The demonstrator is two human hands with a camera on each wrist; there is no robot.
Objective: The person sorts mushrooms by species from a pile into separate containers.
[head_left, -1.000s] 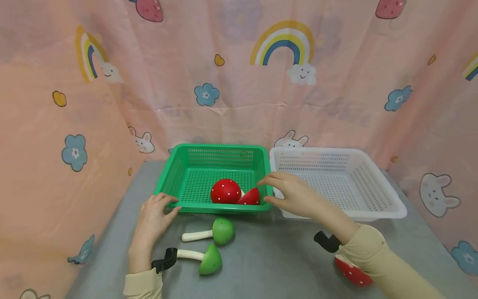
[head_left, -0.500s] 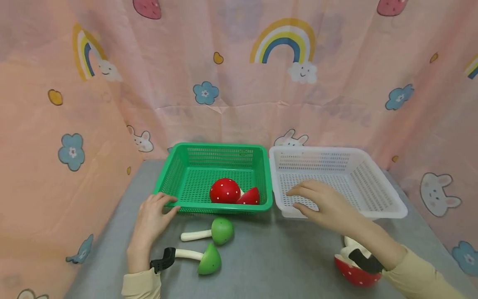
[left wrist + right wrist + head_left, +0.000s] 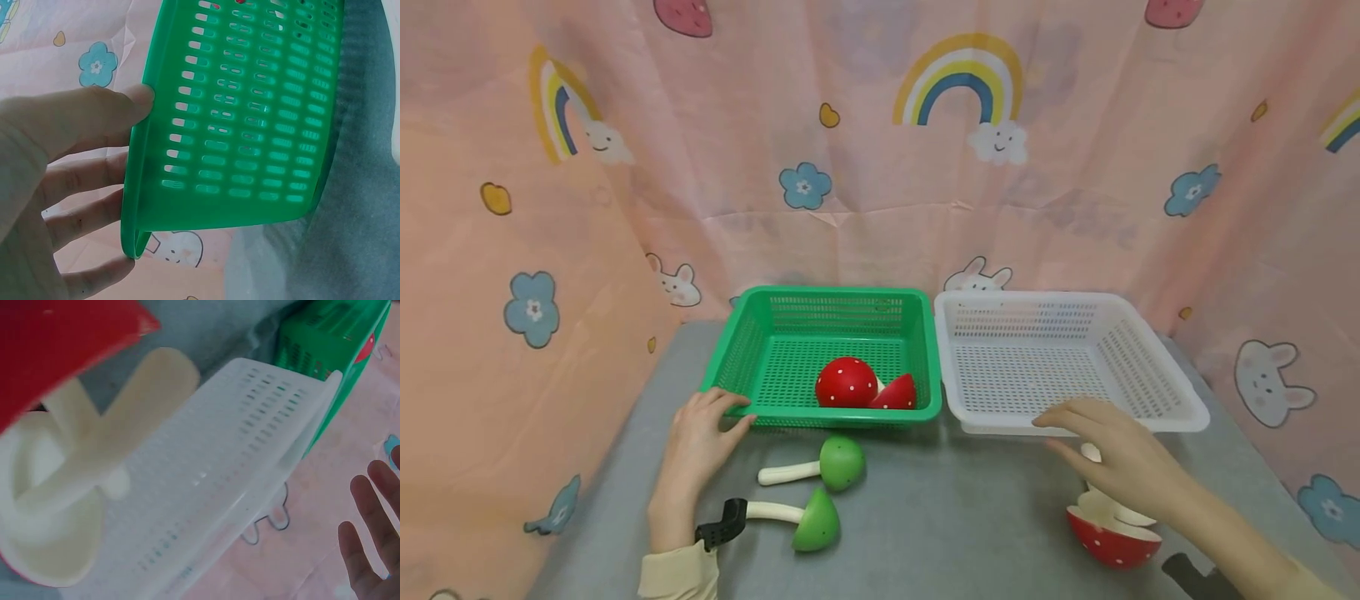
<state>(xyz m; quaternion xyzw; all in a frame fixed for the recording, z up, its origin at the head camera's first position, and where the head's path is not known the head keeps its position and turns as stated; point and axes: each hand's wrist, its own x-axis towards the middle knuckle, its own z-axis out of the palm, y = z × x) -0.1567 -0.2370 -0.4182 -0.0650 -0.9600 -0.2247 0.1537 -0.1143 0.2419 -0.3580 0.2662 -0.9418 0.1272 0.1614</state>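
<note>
My left hand (image 3: 696, 437) grips the front left of the green basket's rim (image 3: 140, 162), thumb on the near side and fingers behind. Inside that basket (image 3: 797, 362) lie toy mushrooms with white-dotted red caps (image 3: 847, 383). My right hand (image 3: 1112, 454) hovers with loosely bent fingers and holds nothing, at the front edge of the white basket (image 3: 1022, 367). Below it on the table are more red toy mushrooms (image 3: 1112, 540), partly hidden by the hand. The right wrist view shows a red cap (image 3: 62, 350), a cream stem (image 3: 144, 394) and a pale cap underside (image 3: 56, 556).
Two toy mushrooms with green caps lie in front of the green basket, one farther back (image 3: 842, 463) and one nearer (image 3: 817, 523) beside the left wrist strap. The two baskets stand side by side on the grey table (image 3: 955, 525). A pink patterned curtain (image 3: 865, 167) hangs behind.
My right hand has moved from the green basket's right edge rightward and toward me, past the white basket, to above the red mushrooms. My left hand stays on the rim.
</note>
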